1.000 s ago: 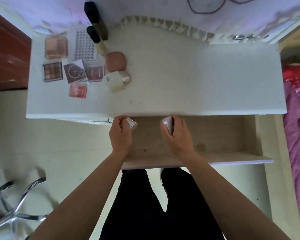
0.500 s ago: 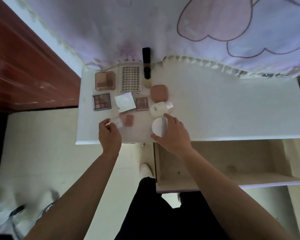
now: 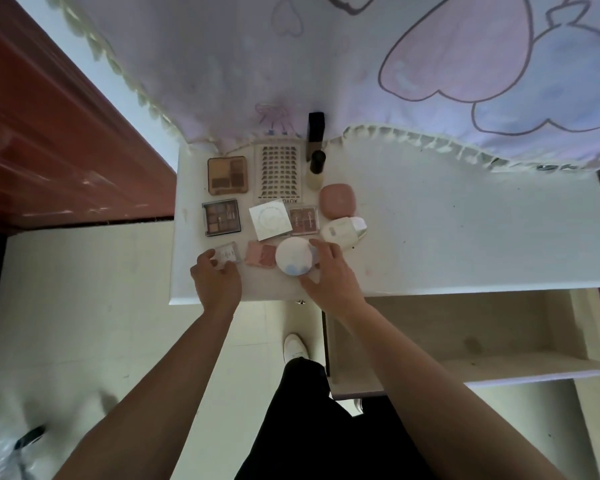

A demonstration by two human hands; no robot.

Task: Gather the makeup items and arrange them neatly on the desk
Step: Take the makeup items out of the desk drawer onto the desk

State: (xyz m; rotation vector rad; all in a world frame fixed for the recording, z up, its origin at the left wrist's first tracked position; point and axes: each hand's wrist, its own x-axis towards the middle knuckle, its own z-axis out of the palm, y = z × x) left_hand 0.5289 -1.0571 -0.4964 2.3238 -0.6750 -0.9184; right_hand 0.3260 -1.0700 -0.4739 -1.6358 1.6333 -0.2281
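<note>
We start with the white worktop, which runs well to the right of both hands, its made-up corner lying just beyond the fingertips. Under its near edge an open drawer stands pulled out, to the right of the right wrist; only bare wooden floor shows in it. Past the fingers sit the rows already laid: a tan palette, a lash tray, a dark eyeshadow palette, a white square box and a mauve palette. Our right hand grips the round white compact, fingers curled on its far right rim and the thumb on its near edge. The compact lies to the left of that palm, touching or overlapping the pink blush pan; being round, it has no long axis to align. Our left hand pinches the small clear case, which sits just beyond its fingers, long side running left to right, just beside the pan's other edge. We judge that the next move is to square both into this front row.
</note>
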